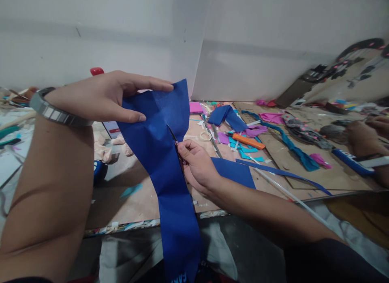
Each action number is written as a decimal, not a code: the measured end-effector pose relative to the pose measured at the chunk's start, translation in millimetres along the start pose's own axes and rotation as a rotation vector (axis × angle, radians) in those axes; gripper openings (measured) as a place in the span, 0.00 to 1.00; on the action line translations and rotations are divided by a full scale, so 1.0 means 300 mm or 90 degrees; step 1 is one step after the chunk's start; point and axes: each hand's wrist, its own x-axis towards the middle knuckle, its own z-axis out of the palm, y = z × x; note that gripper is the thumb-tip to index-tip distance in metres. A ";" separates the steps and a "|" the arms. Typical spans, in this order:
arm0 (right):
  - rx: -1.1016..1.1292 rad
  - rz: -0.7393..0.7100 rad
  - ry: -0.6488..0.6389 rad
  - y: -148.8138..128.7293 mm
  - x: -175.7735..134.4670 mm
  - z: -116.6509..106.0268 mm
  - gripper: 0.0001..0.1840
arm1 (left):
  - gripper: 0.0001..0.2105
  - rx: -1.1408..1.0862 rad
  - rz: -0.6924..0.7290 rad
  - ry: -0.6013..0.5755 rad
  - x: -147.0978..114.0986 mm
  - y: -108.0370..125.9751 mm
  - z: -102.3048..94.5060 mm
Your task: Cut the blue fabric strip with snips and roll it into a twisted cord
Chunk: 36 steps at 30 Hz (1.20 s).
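Note:
At the upper edge of a long blue sheet (173, 185), thin like crepe paper or cloth, my left hand (112, 94) grips it between thumb and fingers. The sheet hangs down over the table's front edge toward my lap. My right hand (197, 163) is closed around small scissors (172, 133), their dark blades against the upper part of the sheet. Most of the handle is hidden by my fingers. Behind my right wrist, another blue piece (234, 171) lies flat, with a narrow blue strip (288, 175) beside it.
On the table are an orange cutter (248, 141), a tape ring (206, 136), a folded blue piece (227, 117) and pink and teal scraps. A dark bottle (299, 88) stands at the back right. Another person's hands (369, 135) are at the right edge.

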 end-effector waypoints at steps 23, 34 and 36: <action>-0.043 -0.048 0.000 -0.014 0.014 0.014 0.22 | 0.32 0.014 0.059 -0.025 0.011 0.005 0.006; -0.062 -0.062 0.005 -0.020 0.019 0.018 0.23 | 0.33 -0.008 0.072 -0.027 0.013 0.006 0.007; -0.056 -0.060 0.004 -0.023 0.017 0.021 0.24 | 0.33 -0.003 0.069 -0.026 0.011 0.005 0.007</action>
